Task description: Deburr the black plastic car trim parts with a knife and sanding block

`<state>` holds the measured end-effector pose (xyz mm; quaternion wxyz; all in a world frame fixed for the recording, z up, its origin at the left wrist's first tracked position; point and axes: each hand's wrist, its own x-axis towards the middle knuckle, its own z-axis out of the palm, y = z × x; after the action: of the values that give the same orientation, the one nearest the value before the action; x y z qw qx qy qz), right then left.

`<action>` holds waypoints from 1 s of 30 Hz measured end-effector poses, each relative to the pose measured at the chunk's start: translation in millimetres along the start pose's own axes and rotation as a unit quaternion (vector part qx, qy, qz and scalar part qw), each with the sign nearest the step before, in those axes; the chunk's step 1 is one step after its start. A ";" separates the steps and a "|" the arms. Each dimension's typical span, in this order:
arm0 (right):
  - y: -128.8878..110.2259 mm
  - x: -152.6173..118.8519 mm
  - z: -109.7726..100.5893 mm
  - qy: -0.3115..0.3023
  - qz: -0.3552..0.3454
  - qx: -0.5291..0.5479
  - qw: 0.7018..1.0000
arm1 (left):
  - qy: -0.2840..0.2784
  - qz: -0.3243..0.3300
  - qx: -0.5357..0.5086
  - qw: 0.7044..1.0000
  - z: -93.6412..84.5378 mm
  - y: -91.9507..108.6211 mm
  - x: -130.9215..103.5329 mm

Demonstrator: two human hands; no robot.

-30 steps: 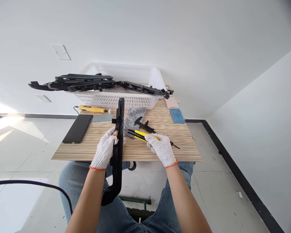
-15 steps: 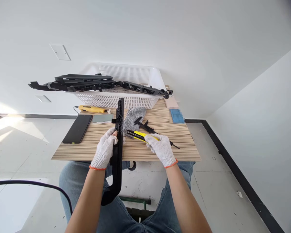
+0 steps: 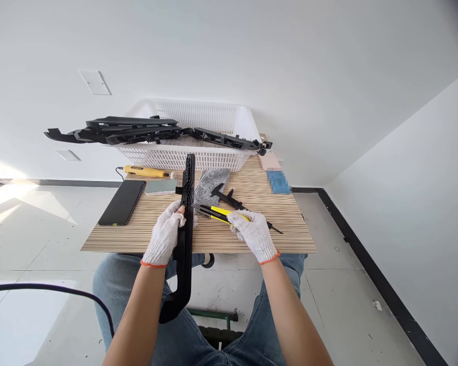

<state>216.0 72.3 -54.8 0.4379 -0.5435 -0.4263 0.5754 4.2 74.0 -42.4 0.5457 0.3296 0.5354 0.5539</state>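
My gloved left hand [image 3: 165,230] is closed around a long black plastic trim piece [image 3: 183,244], which stands lengthwise over the table's front edge with its curved end above my lap. A yellow and black utility knife [image 3: 219,213] is gripped in my gloved right hand [image 3: 252,231]. Its blade end points left and meets the trim's right edge; whether it cuts in cannot be made out. Behind the knife lie a black caliper [image 3: 229,198] and a speckled grey sheet [image 3: 210,188], partly hidden by the trim.
A white plastic basket [image 3: 213,157] at the back carries several black trim pieces [image 3: 137,131] that jut past its sides. On the striped table [image 3: 275,218] lie a yellow rotary tool [image 3: 145,171], a black phone [image 3: 122,203], a grey-green block [image 3: 161,186] and a blurred blue patch [image 3: 278,182].
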 end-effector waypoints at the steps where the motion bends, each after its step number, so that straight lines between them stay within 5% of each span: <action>1: 0.3 0.3 0.1 -0.005 0.001 -0.004 1.000 | -0.001 -0.003 0.000 1.000 0.4 0.2 -0.1; 9: -1.5 2.3 3.3 0.051 0.009 0.032 0.998 | -0.035 0.002 0.011 0.999 2.3 3.8 -0.5; 23: 1.4 2.6 3.0 0.054 0.003 0.047 0.997 | -0.046 0.062 0.095 0.993 -1.2 6.1 -9.2; 30: 2.4 3.0 2.4 0.052 0.004 0.045 0.998 | -0.071 0.040 0.045 0.996 2.8 5.1 -4.4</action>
<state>213.4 74.5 -57.7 0.4813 -0.5537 -0.3748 0.5668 6.4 71.4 -36.0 0.5444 0.4133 0.5064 0.5257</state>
